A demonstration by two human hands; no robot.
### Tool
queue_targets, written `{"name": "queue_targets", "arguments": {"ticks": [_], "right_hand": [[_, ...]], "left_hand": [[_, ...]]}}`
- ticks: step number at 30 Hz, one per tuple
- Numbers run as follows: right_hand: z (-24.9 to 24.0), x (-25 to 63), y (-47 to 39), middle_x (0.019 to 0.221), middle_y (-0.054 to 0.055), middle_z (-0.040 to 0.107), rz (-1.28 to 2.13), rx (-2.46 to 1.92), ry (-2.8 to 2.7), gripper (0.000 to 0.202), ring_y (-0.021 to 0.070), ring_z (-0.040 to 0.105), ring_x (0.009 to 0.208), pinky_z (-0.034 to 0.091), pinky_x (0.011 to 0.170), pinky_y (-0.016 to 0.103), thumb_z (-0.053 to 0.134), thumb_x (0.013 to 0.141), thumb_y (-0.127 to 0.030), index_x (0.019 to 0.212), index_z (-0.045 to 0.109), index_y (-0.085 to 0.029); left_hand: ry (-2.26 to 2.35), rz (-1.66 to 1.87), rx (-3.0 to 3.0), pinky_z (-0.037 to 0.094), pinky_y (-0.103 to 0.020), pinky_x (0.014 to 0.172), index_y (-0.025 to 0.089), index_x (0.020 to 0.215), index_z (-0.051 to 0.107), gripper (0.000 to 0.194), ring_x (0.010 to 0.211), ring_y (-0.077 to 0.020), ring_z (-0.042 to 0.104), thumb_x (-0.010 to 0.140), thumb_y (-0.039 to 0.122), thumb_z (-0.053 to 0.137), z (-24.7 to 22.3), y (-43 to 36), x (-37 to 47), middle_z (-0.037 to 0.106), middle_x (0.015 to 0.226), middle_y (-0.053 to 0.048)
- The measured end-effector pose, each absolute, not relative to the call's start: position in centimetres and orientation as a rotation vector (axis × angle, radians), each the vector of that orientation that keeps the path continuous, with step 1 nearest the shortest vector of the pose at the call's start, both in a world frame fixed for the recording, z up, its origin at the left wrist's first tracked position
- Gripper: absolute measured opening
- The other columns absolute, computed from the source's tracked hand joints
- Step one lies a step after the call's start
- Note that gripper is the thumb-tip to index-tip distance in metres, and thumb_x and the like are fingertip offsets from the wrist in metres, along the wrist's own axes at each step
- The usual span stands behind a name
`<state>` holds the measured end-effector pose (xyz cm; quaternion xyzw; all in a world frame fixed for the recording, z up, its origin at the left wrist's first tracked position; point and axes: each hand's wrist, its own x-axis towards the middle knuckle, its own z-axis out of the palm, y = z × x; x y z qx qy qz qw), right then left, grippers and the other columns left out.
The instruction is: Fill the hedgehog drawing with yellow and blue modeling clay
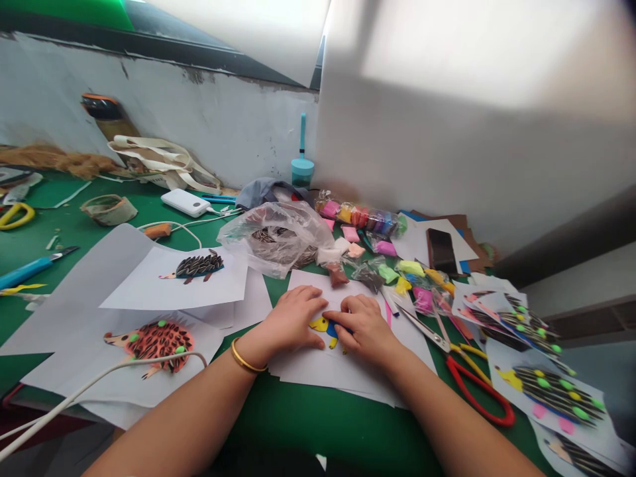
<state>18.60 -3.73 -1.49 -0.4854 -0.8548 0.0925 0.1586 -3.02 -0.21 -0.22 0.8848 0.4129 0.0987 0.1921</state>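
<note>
A small flat clay hedgehog (pixel 319 324), with a yellow face and feet and a blue body, lies on a stack of white paper (pixel 318 377). My left hand (pixel 297 317) rests on the paper at the figure's left, fingers stretched and thumb apart, holding nothing. Over the blue body is my right hand (pixel 362 328), which hides most of it. Its index fingertip touches the top of the yellow head, and its thumb is spread away from that finger. Beyond both hands, a clear plastic bag (pixel 283 238) holds striped sunflower seeds.
Red-handled scissors (pixel 479 391) lie at the right, near finished hedgehog pictures (pixel 551 391). More hedgehog sheets (pixel 169 298) are at the left, crossed by a white cable (pixel 104 377). Packets of coloured clay (pixel 385 248), a phone (pixel 441 250) and a blue cutter (pixel 34 270) also lie there.
</note>
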Motion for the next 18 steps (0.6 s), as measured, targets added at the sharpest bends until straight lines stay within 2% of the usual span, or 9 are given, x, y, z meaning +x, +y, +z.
{"name": "queue_targets", "arguments": {"ticks": [7, 18], "right_hand": [[-1.35, 19.06, -3.60, 0.096, 0.004, 0.056, 0.240, -1.427, -2.398, 0.036, 0.0222, 0.046, 0.093, 0.029, 0.084, 0.038, 0.058, 0.087, -0.025, 0.121, 0.068, -0.034], [-1.39, 18.39, -3.77, 0.095, 0.004, 0.055, 0.265, -1.403, -2.457, 0.037, 0.0222, 0.045, 0.094, 0.029, 0.087, 0.038, 0.061, 0.086, -0.026, 0.121, 0.067, -0.037]], "left_hand": [[1.162, 0.270, 2.481, 0.034, -0.050, 0.111, 0.025, 0.128, 0.058, 0.083, 0.135, -0.0349, 0.040, 0.054, 0.050, 0.088, -0.25, -0.17, -3.09, 0.048, 0.144, -0.012], [1.157, 0.284, 2.483, 0.035, -0.051, 0.110, 0.025, 0.124, 0.060, 0.078, 0.135, -0.0349, 0.041, 0.054, 0.050, 0.088, -0.28, -0.21, -3.10, 0.049, 0.142, -0.012]]}}
